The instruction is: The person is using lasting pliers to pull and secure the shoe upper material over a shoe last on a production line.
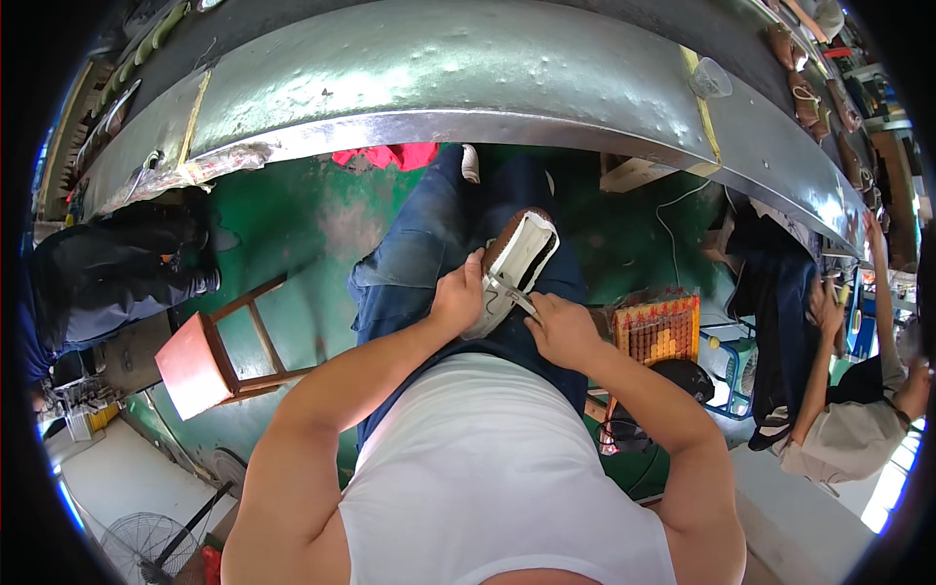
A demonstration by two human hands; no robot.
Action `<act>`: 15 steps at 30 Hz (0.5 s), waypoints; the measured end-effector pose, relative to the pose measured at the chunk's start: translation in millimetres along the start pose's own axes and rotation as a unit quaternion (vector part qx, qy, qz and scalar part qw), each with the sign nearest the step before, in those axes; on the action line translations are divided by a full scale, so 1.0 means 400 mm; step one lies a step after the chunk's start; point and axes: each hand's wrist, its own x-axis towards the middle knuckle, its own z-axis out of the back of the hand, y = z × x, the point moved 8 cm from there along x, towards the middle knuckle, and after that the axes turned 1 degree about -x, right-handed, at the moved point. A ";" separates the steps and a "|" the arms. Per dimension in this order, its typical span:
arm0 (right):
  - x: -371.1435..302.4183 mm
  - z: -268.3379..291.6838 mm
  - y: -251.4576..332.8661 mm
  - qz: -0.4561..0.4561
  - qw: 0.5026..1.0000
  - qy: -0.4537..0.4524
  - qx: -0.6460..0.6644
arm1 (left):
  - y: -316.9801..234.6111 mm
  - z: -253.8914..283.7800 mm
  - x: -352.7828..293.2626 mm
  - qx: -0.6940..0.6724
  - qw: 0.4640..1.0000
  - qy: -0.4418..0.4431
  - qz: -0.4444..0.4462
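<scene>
A shoe [523, 252], brown along one side and whitish on the face turned up, rests tilted over my thighs. My left hand [463, 294] grips its near left side, the fingers curled round the edge. In my closed right hand [563, 330] is a silvery metal hand tool [514, 294], possibly pliers. Its far end lies across the shoe near my left fingertips. I cannot make out whether the tool is clamped on the shoe's edge or only resting against it. The shoe's near end is pale grey and partly covered by my hands.
A long metal-faced bench [439, 78] curves across ahead of my knees. At left a reddish stool [200, 366] lies near a person in dark clothes. To my right stands a chair with a beaded seat cover [655, 331]. Further right, a person's arm [814, 375] reaches toward the bench.
</scene>
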 end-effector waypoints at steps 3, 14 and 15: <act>0.008 0.056 0.000 -0.004 0.998 0.056 -0.004 | -0.045 0.011 -0.014 0.076 0.993 -0.019 -0.086; 0.002 0.092 -0.046 -0.075 0.996 -0.024 -0.048 | -0.116 -0.003 -0.036 0.160 0.949 -0.004 -0.271; 0.001 0.084 -0.064 -0.078 0.995 -0.030 -0.047 | -0.120 -0.014 -0.041 0.213 0.940 0.029 -0.265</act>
